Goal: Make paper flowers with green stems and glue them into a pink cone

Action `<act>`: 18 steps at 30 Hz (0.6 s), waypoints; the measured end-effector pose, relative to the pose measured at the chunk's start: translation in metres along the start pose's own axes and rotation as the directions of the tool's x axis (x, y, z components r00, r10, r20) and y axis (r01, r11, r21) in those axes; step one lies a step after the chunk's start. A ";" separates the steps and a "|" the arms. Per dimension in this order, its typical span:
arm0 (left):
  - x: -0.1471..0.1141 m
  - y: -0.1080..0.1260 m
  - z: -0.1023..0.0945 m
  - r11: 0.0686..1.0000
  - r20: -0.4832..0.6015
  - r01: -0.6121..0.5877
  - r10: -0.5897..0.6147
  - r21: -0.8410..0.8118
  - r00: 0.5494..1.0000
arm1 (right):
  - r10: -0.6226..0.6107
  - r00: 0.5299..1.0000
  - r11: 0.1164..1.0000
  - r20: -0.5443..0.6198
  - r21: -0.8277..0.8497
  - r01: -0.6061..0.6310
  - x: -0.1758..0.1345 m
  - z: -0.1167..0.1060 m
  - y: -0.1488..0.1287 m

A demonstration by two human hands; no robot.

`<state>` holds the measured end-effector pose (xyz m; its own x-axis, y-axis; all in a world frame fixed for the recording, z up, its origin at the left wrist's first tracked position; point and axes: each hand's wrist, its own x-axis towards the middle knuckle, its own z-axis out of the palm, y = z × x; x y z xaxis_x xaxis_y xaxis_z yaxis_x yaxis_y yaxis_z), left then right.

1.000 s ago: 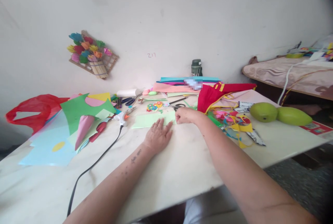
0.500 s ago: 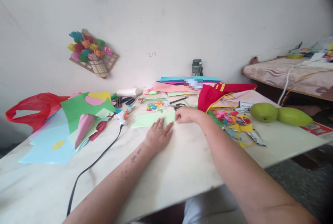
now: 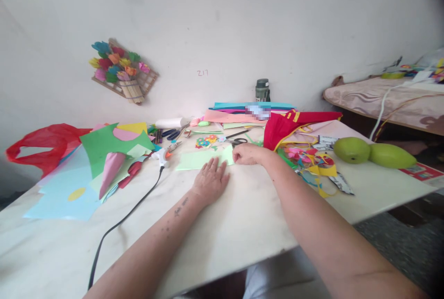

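A strip of light green paper point(image 3: 194, 160) lies flat on the white table, long side across my view. My left hand point(image 3: 211, 179) rests palm down at its near edge, fingers stretched out over the paper. At the paper's right end, my right hand point(image 3: 248, 154) has its fingers curled and pinched on the edge; the fingertips are partly hidden. Black-handled scissors point(image 3: 239, 141) lie just behind my right hand. Small colourful paper flowers point(image 3: 207, 140) are grouped behind the strip.
To the left are a white glue gun point(image 3: 161, 156) with a black cord, a pink paper cone point(image 3: 111, 174) and coloured sheets. On the right lie a red cloth point(image 3: 277, 130), paper scraps point(image 3: 317, 162) and a green gourd-shaped object point(image 3: 391, 155). A dark bottle point(image 3: 262, 90) stands behind.
Little differs. My right hand has shifted very slightly at the paper's right end, and my left hand stays flat in place.
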<state>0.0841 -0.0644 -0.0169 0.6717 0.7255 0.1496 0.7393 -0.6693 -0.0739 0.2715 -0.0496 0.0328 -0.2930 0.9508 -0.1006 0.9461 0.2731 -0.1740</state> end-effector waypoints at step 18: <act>0.008 -0.013 -0.007 0.984 0.151 0.069 -0.044 -0.167 0.988 | 0.006 0.996 1.000 -0.090 0.022 -0.004 -0.001 0.003 0.000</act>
<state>0.0795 -0.0502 -0.0082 0.6381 0.7700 0.0026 0.7658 -0.6349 0.1021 0.2710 -0.0514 0.0297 -0.2737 0.9617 -0.0134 0.9440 0.2659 -0.1954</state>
